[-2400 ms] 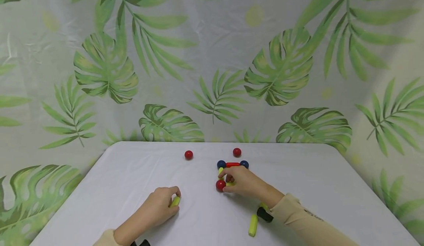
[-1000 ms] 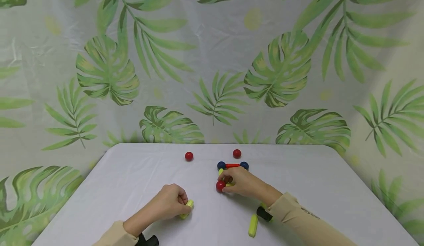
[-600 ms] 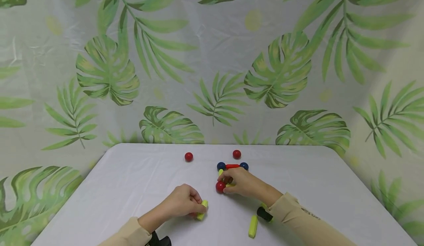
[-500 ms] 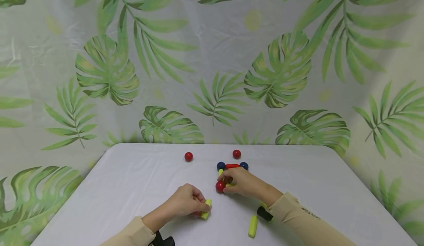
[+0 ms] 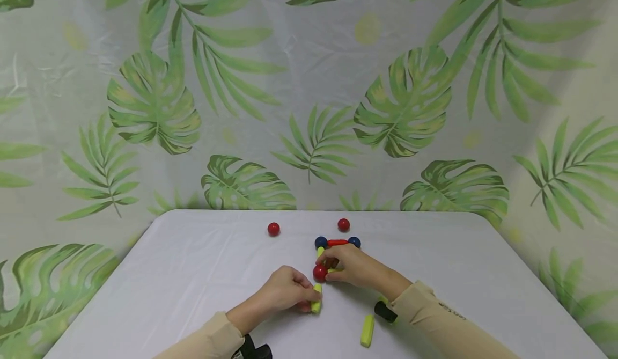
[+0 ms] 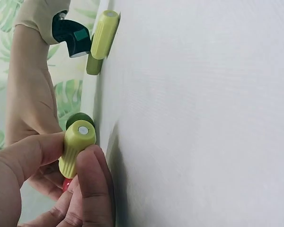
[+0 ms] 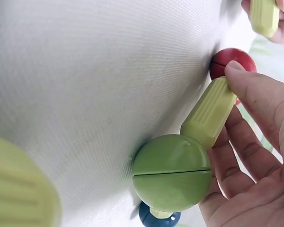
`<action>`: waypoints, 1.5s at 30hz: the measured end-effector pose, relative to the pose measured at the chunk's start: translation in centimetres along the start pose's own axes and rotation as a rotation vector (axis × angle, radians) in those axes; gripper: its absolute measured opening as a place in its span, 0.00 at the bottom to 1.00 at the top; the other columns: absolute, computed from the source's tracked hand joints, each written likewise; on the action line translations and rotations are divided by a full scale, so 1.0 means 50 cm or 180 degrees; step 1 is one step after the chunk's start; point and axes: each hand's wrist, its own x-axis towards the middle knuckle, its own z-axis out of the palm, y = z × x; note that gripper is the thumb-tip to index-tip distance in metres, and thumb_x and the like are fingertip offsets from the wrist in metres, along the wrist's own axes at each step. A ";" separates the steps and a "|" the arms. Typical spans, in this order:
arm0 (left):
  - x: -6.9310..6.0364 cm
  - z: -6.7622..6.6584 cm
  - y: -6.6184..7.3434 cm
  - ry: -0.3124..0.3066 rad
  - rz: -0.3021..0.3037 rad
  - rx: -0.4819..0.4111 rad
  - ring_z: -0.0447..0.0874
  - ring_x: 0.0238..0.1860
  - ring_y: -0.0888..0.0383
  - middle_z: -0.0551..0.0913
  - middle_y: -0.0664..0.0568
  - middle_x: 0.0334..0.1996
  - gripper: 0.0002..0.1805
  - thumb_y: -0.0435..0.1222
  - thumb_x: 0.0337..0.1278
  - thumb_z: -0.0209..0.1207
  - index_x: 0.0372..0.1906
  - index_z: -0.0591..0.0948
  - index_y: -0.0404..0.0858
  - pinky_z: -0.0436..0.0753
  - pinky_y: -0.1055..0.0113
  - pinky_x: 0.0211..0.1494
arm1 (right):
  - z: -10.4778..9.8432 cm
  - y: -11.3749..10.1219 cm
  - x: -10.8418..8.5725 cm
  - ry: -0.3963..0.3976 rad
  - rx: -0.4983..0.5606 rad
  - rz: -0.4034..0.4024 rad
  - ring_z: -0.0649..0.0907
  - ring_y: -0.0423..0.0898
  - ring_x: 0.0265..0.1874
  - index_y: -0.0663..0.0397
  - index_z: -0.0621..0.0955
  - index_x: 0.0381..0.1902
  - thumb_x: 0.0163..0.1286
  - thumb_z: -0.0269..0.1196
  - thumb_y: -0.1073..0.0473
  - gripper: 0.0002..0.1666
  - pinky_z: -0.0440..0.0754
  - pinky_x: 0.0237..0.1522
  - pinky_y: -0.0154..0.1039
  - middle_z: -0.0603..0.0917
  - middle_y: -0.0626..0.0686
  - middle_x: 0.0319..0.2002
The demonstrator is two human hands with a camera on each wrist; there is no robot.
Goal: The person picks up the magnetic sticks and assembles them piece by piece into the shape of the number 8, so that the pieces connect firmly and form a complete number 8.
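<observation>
My left hand [image 5: 289, 290] pinches a yellow-green magnetic stick [image 5: 316, 298] between thumb and fingers; a silver disc shows on its end in the left wrist view. Just beyond that stick lies a red ball [image 5: 319, 272], one corner of a ball-and-stick frame. My right hand [image 5: 354, 265] holds another yellow-green stick [image 7: 209, 113], thumb against its end by the red ball. This stick joins the red ball to a green ball [image 7: 173, 172], which the hand hides in the head view. Two blue balls [image 5: 321, 242] with a red stick [image 5: 337, 243] between them form the frame's far side.
A loose yellow-green stick [image 5: 367, 331] lies in front of the right forearm; another shows partly beneath the black wrist camera [image 5: 385, 312]. Two loose red balls, one left [image 5: 273, 229] and one right [image 5: 344, 224], sit near the back edge of the white table [image 5: 193, 273].
My left hand has carried its stick rightward across the table, close to the frame's red corner ball. The stick now points more toward that ball. My right hand and the frame stay in place.
</observation>
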 end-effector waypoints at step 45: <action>0.028 0.007 0.018 0.0003 -0.0252 -0.0190 0.85 0.19 0.66 0.90 0.50 0.24 0.10 0.37 0.60 0.77 0.32 0.89 0.34 0.84 0.77 0.29 | -0.003 0.009 0.008 -0.0070 0.0042 -0.0118 0.87 0.44 0.44 0.52 0.88 0.54 0.68 0.75 0.64 0.17 0.89 0.54 0.47 0.90 0.46 0.43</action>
